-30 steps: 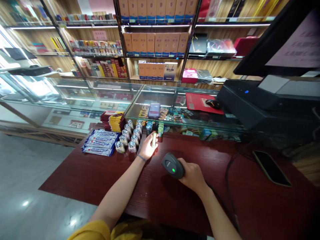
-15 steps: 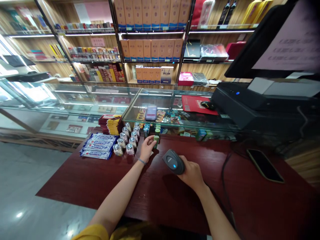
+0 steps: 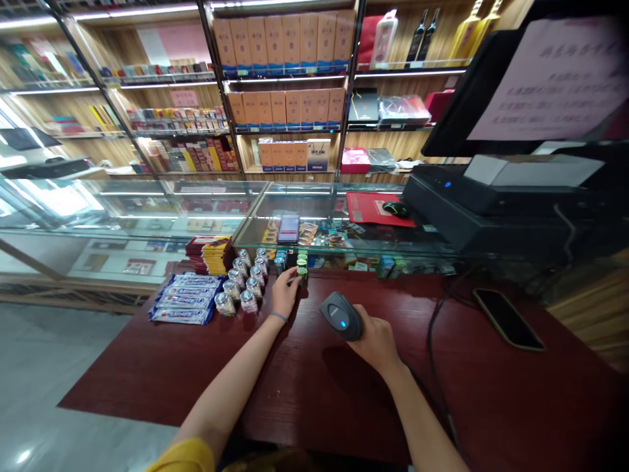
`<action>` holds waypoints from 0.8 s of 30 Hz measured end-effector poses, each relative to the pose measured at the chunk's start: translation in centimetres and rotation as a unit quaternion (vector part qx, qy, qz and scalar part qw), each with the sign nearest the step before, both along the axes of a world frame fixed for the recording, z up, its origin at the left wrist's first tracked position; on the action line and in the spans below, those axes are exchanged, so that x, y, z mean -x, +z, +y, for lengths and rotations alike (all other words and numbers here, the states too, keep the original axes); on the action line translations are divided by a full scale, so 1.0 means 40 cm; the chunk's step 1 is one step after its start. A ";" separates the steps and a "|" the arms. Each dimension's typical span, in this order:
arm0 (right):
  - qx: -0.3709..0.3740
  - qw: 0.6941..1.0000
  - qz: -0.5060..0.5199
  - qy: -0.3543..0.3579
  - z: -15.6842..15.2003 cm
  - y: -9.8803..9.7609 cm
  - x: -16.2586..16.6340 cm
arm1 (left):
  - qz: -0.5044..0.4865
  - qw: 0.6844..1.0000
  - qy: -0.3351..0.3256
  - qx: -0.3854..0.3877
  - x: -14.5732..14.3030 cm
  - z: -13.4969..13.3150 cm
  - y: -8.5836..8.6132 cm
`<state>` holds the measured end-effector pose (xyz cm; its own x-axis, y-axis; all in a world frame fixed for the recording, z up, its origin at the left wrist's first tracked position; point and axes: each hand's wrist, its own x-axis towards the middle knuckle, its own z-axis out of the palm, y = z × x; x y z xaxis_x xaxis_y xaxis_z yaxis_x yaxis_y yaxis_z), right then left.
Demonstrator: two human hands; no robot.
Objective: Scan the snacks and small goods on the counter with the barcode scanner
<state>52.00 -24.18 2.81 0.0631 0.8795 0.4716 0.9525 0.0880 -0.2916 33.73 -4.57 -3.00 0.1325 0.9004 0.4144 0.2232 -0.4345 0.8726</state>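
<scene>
My left hand point(image 3: 285, 293) reaches to the far side of the dark red counter point(image 3: 304, 393), fingers closed around the nearest small green container point(image 3: 302, 271), which stands at the front of a short row of green ones. Just left of that row are small blue containers point(image 3: 280, 263). My right hand point(image 3: 377, 337) is wrapped round the handle of a dark grey barcode scanner point(image 3: 341, 316) with a blue light, held above the counter. The scanner's head points away and to the left, toward the left hand.
Two rows of small jars point(image 3: 248, 301) stand left of my left hand. Beyond them lie blue-and-white packets point(image 3: 187, 298) and stacked yellow packs point(image 3: 215, 254). A phone point(image 3: 508, 318) and a black cable point(image 3: 432, 334) lie right. A glass case point(image 3: 324, 246) borders the counter's back; a monitor point(image 3: 531, 85) stands right.
My left hand has brought the green container back into line with the other green ones. The scanner has stayed nearly in place; the view has tilted slightly upward.
</scene>
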 end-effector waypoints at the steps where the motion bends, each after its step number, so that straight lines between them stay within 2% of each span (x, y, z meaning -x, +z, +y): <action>1: 0.001 1.000 0.001 -0.001 0.000 -0.001 -0.001 | 0.005 1.000 0.001 -0.009 0.000 0.006 -0.001; 8: 0.009 1.000 0.000 0.006 0.002 -0.016 -0.007 | 0.006 1.000 0.022 -0.019 -0.005 0.029 -0.012; 14: 0.013 1.000 0.002 0.012 0.004 -0.015 -0.006 | 0.013 1.000 0.010 -0.006 -0.005 0.035 -0.025; 24: -0.007 1.000 0.011 -0.004 0.006 -0.017 -0.007 | 0.010 1.000 -0.008 0.026 -0.009 0.028 -0.021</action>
<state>52.30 -23.92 2.14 0.0806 0.8727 0.4815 0.9467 0.0842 -0.3110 34.11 -3.45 -3.85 0.1543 0.9186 0.3637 0.2354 -0.3917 0.8895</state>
